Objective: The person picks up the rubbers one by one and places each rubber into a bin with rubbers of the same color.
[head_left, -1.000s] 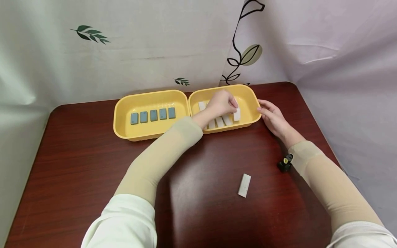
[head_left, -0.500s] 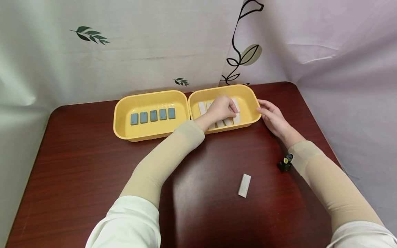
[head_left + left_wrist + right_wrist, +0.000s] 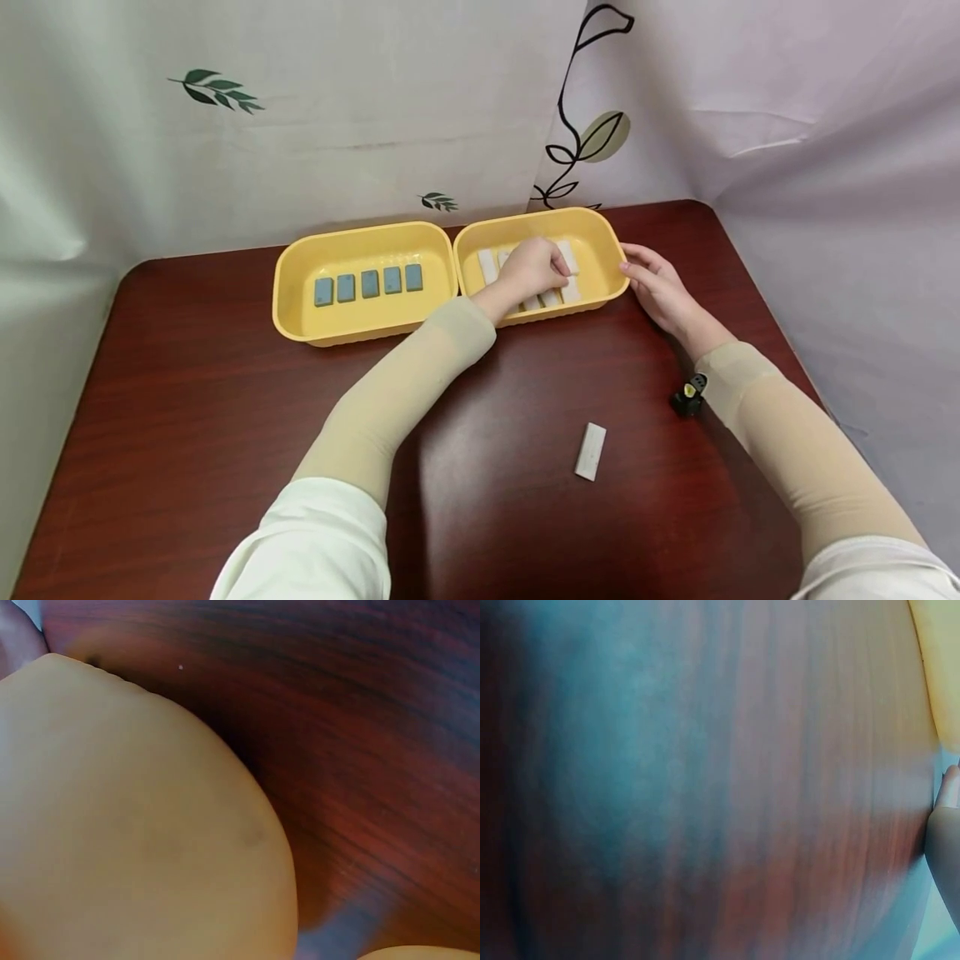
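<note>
My left hand (image 3: 531,265) reaches into the right yellow bin (image 3: 617,283). Its thumb and fingertips pinch the edge of a white rectangular block (image 3: 571,290) lying at the right end of the near row. Another white block (image 3: 567,257) lies just behind that one. More white blocks show beside and under the hand, partly covered by it. My right hand (image 3: 660,287) holds the bin's right end, thumb on the rim. In the left wrist view, the yellow bin's wall (image 3: 150,810) hides the left fingers. The right wrist view catches only part of the right hand (image 3: 946,825).
A left yellow bin (image 3: 291,312) stands against the right one, with several blue-grey blocks (image 3: 370,283) in a row. One loose white block (image 3: 591,452) lies on the dark red table (image 3: 480,500). A light curtain (image 3: 360,108) hangs behind the bins.
The white block in the left hand has gone from tilted up to lying flat in the near row. The left hand has shifted slightly toward the near side; the right hand stays put.
</note>
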Available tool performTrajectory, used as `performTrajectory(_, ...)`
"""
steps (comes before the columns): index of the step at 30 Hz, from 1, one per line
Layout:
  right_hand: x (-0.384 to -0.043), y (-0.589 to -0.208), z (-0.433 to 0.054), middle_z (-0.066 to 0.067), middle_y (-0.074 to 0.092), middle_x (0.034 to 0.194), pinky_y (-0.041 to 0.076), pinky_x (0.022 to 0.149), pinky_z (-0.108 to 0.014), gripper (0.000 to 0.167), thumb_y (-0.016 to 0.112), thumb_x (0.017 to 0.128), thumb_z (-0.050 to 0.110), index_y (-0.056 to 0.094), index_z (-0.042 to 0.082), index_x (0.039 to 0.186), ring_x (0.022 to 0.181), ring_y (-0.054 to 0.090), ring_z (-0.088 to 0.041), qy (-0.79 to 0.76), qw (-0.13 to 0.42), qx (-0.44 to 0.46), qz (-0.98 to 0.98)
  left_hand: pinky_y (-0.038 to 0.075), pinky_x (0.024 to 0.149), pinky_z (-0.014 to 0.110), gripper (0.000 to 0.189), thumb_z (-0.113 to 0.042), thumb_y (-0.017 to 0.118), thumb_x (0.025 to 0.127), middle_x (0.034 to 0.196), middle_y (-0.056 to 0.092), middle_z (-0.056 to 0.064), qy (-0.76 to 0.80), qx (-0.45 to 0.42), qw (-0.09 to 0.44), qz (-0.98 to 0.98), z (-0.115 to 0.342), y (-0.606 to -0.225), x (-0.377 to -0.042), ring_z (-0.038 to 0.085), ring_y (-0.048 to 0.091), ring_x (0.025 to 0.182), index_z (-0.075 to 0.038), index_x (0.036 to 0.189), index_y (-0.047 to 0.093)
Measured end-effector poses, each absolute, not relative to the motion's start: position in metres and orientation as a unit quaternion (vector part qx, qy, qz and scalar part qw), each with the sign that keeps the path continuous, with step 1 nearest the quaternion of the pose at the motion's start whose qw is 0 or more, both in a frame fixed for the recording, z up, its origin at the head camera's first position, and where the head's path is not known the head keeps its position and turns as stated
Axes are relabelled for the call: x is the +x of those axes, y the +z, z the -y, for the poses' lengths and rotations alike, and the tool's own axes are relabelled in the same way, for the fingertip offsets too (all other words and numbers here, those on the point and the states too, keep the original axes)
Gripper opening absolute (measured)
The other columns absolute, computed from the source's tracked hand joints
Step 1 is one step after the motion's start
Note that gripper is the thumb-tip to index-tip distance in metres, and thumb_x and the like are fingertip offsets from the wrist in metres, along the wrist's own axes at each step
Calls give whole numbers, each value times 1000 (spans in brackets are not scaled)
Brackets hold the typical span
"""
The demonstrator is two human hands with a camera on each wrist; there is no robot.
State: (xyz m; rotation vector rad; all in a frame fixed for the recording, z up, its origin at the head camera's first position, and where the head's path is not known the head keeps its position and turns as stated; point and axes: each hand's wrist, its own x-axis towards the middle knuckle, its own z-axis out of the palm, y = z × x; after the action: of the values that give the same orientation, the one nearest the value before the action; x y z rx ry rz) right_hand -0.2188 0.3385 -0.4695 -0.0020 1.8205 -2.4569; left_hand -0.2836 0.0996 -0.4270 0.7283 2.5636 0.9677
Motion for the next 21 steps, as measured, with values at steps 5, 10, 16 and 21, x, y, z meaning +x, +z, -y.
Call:
performTrajectory(5,-219,-471,-337,5,72,120,54,94,-15,30,52,107,-4,70,16,120,109,67,-7,-803,41,-1,-595,57,93,31,6,-17,82,94,102,81,1,329,256,143,-898,-97,-428,-284,16,70,92,-13,96,84)
performTrajectory(10,-219,-471,-337,5,72,120,54,94,-16,30,52,107,-4,70,16,121,109,67,-7,-804,38,-4,-593,57,96,31,6,-17,82,94,104,81,0,315,265,137,-901,-98,-430,-284,16,72,96,-14,97,85)
performTrajectory(16,-219,-472,-337,4,72,120,54,93,-16,30,52,107,-4,69,15,122,108,68,-8,-803,38,-5,-594,57,95,31,5,-16,81,94,105,81,-1,300,270,135,-905,-99,-433,-285,16,72,97,-14,96,85)
performTrajectory(21,-219,-471,-339,4,72,121,55,93,-15,29,52,107,-3,68,14,123,108,68,-7,-801,39,-4,-598,58,95,31,5,-15,80,94,105,81,0,303,277,137,-901,-99,-435,-288,16,72,95,-14,96,84)
